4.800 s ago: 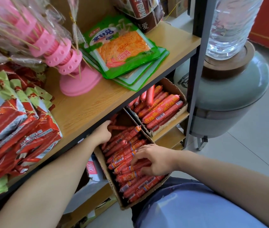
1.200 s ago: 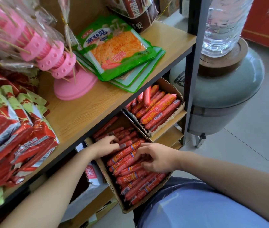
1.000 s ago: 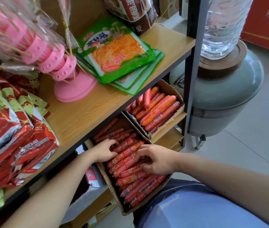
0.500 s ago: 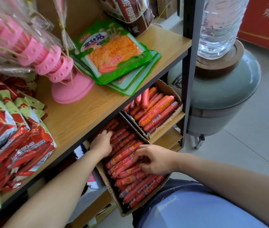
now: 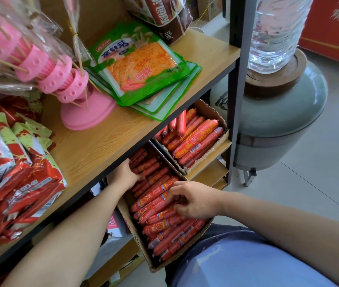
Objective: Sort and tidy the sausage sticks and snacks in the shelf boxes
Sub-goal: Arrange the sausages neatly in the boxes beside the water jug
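Item: red film-wrapped sausage sticks [image 5: 160, 204], in brown cardboard box [image 5: 125, 214] on lower shelf. Light, slick, bendable (judged); take mid-length. Fingers: right hand [image 5: 195, 200] curled, pinching some; left hand [image 5: 126, 175] on rear sticks, grip indiscernible.

The wooden shelf board [image 5: 102, 146] overhangs the far end of the near box [image 5: 127, 217] at 11 o'clock, leaving a low gap that the left hand [image 5: 123, 175] fills. Toward 5 o'clock the box lies open from above. At 2 o'clock the second box [image 5: 210, 151] and black upright [image 5: 234, 100] block sideways passage.
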`<state>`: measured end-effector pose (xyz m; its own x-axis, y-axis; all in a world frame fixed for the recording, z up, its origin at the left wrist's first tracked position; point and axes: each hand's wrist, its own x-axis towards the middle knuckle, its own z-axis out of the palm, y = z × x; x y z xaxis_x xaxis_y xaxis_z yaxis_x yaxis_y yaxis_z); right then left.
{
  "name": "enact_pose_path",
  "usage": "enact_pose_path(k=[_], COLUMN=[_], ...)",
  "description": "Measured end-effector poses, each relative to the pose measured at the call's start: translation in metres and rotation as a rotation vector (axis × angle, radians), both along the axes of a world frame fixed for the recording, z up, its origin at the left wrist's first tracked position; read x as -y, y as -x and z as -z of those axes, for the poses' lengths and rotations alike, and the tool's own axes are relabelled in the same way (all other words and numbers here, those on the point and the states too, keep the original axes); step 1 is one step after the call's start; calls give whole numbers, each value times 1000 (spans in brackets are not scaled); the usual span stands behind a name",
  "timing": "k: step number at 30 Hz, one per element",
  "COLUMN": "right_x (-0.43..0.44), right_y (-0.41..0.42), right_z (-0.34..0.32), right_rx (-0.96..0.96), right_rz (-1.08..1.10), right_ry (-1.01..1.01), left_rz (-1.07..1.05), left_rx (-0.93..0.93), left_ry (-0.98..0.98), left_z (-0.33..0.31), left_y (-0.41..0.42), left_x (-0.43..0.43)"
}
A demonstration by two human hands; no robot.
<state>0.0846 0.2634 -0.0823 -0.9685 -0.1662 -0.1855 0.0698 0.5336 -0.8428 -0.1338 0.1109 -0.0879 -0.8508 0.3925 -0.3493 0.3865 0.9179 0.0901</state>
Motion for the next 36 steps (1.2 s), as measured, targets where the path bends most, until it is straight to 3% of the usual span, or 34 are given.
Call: enact_pose_path(k=[2,6,8,12,14,17,22,26,31,36], right_x=[0,-2,-2,-1,0,1,0,0,1,1], right_y=[0,-1,-1,0,1,0,1,1,3,2], right_z=[0,1,1,1,1,1,2,2,2,2], right_rx=[-1,2,3,-8,-12,-8,0,-6,-4,-6], right_rz=[-4,1,-1,1,0,-7,-3,4,2,-1], right_ry=[-1,6,5,-4,-6,-2,6,1,-5,3], left_rz=[-55,-28,-4,-167,-210,-436,-845,-906,-862,-690], left_rx=[67,168,183,323,261,182,435,547,456,494], left_ry=[9,275,305,41,21,-11,-567,-693,-565,-216], left_z=[-2,-4,-2,1,2,-1,-9,-23,-20,-2], left_y=[3,13,14,7,0,-5,-2,-11,-10,-1], left_x=[2,9,11,3,-4,-9,-5,-18,-15,-3])
